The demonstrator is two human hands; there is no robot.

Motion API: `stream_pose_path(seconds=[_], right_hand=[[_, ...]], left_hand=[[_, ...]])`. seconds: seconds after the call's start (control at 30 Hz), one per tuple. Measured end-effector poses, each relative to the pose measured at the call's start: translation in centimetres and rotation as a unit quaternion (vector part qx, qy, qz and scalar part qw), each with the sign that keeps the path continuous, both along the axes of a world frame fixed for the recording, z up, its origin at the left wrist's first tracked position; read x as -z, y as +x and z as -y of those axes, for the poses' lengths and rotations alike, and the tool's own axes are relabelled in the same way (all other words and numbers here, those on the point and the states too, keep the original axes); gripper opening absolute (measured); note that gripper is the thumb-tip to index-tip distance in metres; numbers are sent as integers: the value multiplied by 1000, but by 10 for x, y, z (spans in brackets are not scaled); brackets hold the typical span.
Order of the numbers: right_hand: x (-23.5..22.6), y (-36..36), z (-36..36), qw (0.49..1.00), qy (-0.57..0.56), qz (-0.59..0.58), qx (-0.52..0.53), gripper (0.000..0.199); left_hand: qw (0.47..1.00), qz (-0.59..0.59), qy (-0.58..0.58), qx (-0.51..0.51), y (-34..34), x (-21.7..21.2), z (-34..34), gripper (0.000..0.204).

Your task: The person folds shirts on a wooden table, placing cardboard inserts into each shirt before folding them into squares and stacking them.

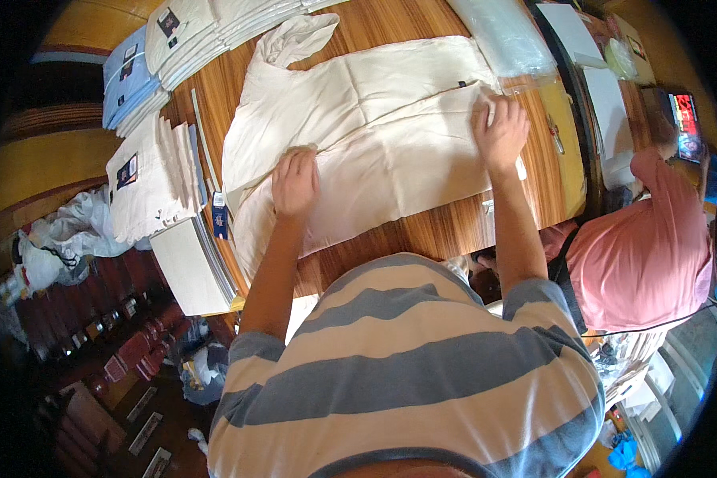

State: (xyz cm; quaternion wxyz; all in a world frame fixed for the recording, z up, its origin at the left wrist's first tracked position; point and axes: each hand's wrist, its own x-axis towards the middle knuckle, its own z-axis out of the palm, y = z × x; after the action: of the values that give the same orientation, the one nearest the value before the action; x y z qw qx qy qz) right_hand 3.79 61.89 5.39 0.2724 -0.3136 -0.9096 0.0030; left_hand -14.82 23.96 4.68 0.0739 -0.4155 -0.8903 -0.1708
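Note:
A cream long-sleeved shirt (390,151) lies spread across the wooden table in front of me, one sleeve bunched at its far left. A crease runs slantwise over it between my hands, and a small dark tag shows near its right end. At the left part of this crease, my left hand (296,185) has its fingers bent and closed on the cloth. My right hand (503,131) grips the shirt near its right edge with curled fingers. The fingertips of both hands are partly hidden.
Folded cream shirts (203,32), a blue folded shirt (126,76) and white sheets (190,267) line the table's left side. Clear plastic bags (506,36) lie far right, near small snips (554,134). A person in a pink shirt (641,247) sits at right.

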Motion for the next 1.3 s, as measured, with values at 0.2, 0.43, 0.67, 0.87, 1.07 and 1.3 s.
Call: stream_pose_path(seconds=[0.2,0.43,0.67,0.87,1.07,1.3], right_hand=[[23,53,26,988,-88,112,-60,61],[33,116,7,976,-102,180,-60,71],[-20,84,80,983,-118,54,-131,43],[-87,-26,275,762,-218,28,-609,19],[-13,-81,419,709,83,124,-689,27],[-92,-148,370,680,-374,238,-584,31]], left_hand=[[989,62,-104,88,61,-10,1,60],[983,74,-126,109,81,-1,15,70],[991,82,26,106,90,-10,37,58],[913,202,287,-207,136,-42,159,23],[764,269,504,-301,159,-32,255,23],[925,149,239,-254,143,-29,266,62]])
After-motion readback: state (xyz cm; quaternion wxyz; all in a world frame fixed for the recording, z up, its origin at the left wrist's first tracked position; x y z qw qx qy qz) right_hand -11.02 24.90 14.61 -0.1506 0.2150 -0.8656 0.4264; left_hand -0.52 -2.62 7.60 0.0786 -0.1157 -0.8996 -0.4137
